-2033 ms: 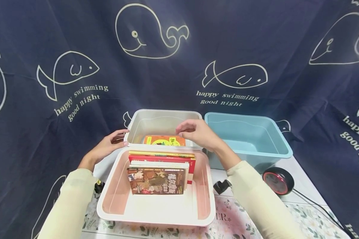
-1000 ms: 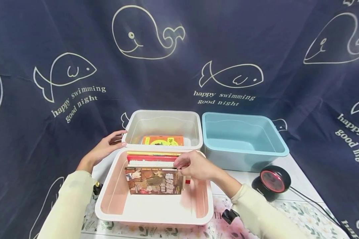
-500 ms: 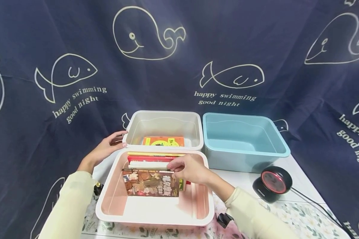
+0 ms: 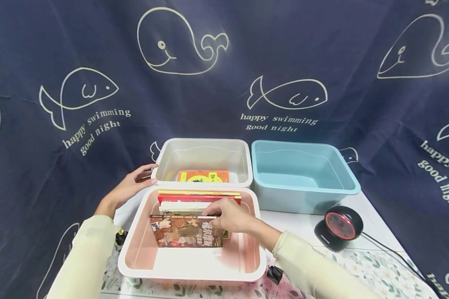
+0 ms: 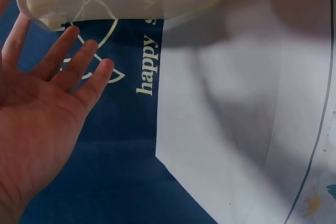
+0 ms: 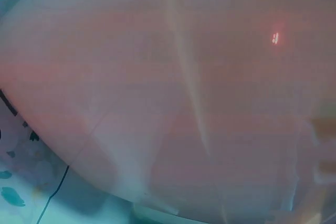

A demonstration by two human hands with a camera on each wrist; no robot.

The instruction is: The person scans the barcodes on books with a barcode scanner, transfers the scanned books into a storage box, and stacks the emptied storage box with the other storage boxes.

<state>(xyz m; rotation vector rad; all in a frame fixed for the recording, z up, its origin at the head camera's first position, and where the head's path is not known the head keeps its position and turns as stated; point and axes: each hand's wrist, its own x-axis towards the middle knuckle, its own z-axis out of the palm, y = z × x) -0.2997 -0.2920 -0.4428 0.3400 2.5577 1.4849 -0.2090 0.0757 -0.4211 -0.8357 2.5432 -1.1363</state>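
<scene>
In the head view, my right hand pinches the top edge of a brown comic-style book near its right corner. The book stands on edge in the pink bin, leaning slightly forward and apart from the row behind it. That row has white books, a red book and a yellow-edged one. My left hand touches the left rim of the white bin, its fingers relaxed and spread in the left wrist view. An orange-and-yellow book lies inside the white bin.
A blue bin stands to the right of the white one. On the table at right sits a round black device with a red ring and a cable. The right wrist view shows mostly blurred pink bin wall.
My right hand has come down from above the white bin to the brown book, gripped it and pulled it forward and a little left, away from the row. My left hand stays on the rim.
</scene>
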